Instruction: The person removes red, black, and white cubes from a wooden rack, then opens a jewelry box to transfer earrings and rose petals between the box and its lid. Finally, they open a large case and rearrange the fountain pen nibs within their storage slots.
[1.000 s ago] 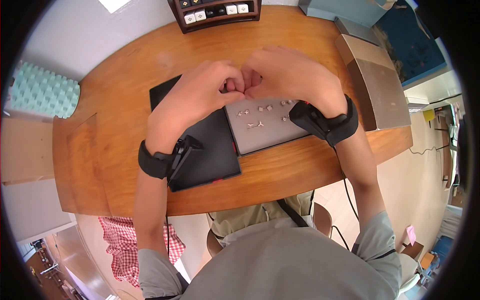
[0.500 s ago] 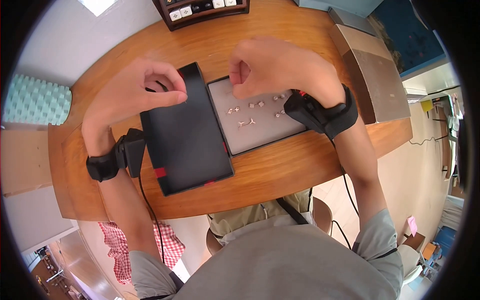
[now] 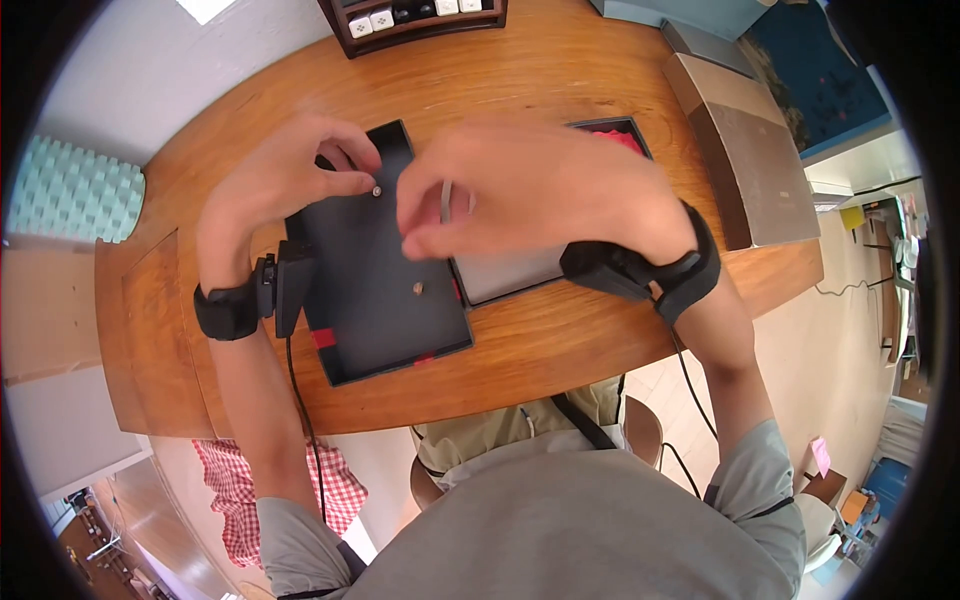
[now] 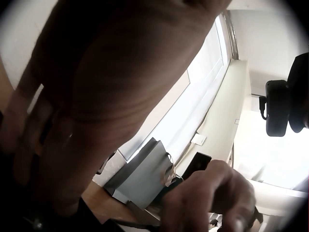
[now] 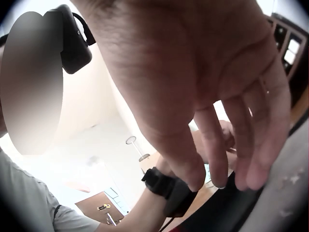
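Observation:
My left hand [image 3: 290,175] is over the far left part of a shallow black box lid [image 3: 370,310]. Its thumb and forefinger pinch a small shiny stud earring [image 3: 377,191] at the tips. My right hand [image 3: 540,190], blurred, reaches across the grey-lined tray [image 3: 515,278] to the lid's right edge. In the right wrist view its thumb and loosely bent fingers stand apart with nothing between them. On the lid's floor below it shows a small tan piece [image 3: 419,288]. Small earrings [image 5: 289,181] on the grey lining appear blurred in the right wrist view; the hand hides them in the head view.
A dark wooden rack [image 3: 420,25] with black and white pieces stands at the back of the wooden table [image 3: 560,80]. A long brown box [image 3: 750,170] lies along the right side. Mint-green bumpy material [image 3: 80,190] is at the left.
The hands were together over the tray, then the left moved left over the lid with the small earring. The right has now swung left and nearer, and a tan piece has appeared on the lid.

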### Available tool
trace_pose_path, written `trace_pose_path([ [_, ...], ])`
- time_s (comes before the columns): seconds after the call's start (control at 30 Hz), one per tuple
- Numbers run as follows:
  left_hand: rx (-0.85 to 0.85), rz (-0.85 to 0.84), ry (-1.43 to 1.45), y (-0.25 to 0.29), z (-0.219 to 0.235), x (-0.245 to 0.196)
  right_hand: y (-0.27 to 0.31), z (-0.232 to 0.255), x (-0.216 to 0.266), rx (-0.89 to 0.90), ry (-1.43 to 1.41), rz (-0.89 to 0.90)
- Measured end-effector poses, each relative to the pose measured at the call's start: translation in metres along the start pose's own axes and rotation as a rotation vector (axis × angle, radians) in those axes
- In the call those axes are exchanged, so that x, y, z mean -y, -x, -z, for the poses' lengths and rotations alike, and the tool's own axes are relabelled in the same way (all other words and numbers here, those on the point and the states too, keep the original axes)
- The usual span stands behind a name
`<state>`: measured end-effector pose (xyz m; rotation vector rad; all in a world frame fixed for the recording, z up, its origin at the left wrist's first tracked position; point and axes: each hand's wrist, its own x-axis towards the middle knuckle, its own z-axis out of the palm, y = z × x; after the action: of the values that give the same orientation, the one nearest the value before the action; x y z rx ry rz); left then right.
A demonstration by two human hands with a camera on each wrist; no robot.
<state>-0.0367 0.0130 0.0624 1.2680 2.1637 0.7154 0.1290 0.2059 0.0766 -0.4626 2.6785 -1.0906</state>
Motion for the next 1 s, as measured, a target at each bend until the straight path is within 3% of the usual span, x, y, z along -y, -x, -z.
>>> trace_pose_path([
  [0.07,0.013,0.021,-0.051,0.001,0.003,-0.015,0.008,0.005,-0.015,-0.324,0.136,0.123],
  [0.13,0.022,0.048,-0.103,0.002,0.002,-0.033,0.012,0.020,-0.024,-0.282,0.181,0.094],
  [0.3,0.109,-0.197,-0.037,-0.001,-0.030,-0.059,0.025,0.023,-0.028,-0.188,0.281,-0.015],
  [0.33,0.097,-0.180,-0.039,0.001,-0.037,-0.062,0.024,0.020,-0.028,-0.191,0.279,-0.017],
  [0.43,0.069,-0.193,-0.056,-0.005,-0.049,-0.051,0.014,0.017,-0.020,-0.161,0.354,-0.053],
  [0.5,0.038,-0.212,-0.087,-0.007,-0.054,-0.045,0.011,0.021,-0.008,-0.025,0.342,-0.190],
  [0.7,-0.039,-0.189,-0.165,-0.002,-0.062,-0.055,0.010,0.008,-0.027,-0.186,0.411,-0.089],
  [0.93,-0.024,-0.200,-0.137,-0.004,-0.057,-0.051,0.011,0.013,-0.020,-0.094,0.352,-0.143],
  [1.0,0.003,-0.175,-0.096,-0.002,-0.050,-0.052,0.016,0.011,-0.024,-0.161,0.325,-0.059],
])
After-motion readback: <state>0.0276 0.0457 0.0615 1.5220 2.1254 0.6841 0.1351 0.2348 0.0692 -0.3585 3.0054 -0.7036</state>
